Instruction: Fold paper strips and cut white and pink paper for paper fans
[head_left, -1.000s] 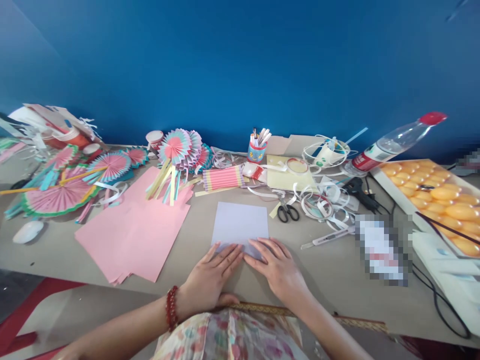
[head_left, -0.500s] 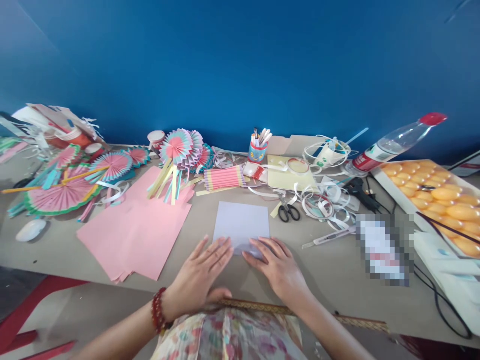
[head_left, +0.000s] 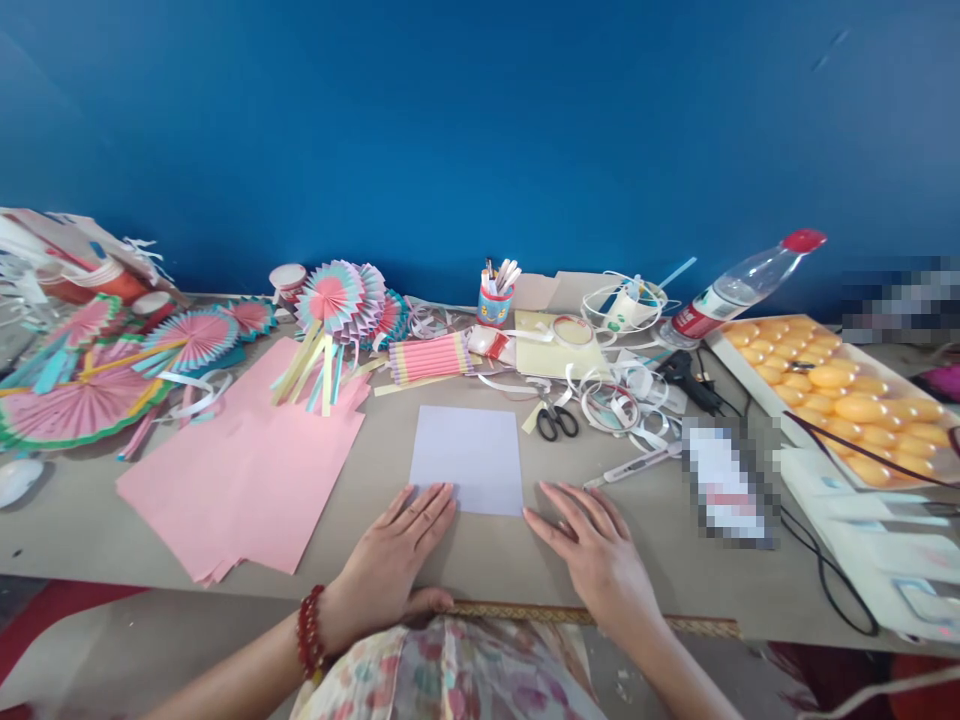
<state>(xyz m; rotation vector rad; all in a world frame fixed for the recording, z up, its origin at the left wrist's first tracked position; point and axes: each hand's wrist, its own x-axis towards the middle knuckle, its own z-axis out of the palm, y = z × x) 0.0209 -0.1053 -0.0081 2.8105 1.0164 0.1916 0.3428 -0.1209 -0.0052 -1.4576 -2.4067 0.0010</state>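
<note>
A lavender sheet of paper lies flat on the table in front of me. My left hand rests with its fingers stretched out, the fingertips on the sheet's lower left corner. My right hand lies open and flat on the tabletop, just off the lower right corner, its thumb tip close to the paper's edge. Neither hand grips anything. Black-handled scissors lie to the right of the sheet, and a white utility knife is beyond my right fingertips.
Pink paper sheets are spread on the left, with folded paper fans behind. A pleated pink strip, pen cup, tape and paper curls, glue gun, tilted bottle and orange-patterned box stand further back and right.
My right hand has moved right, off the lavender sheet onto the table. My left hand remains at the lower left corner. The camera view has turned slightly to the right.
</note>
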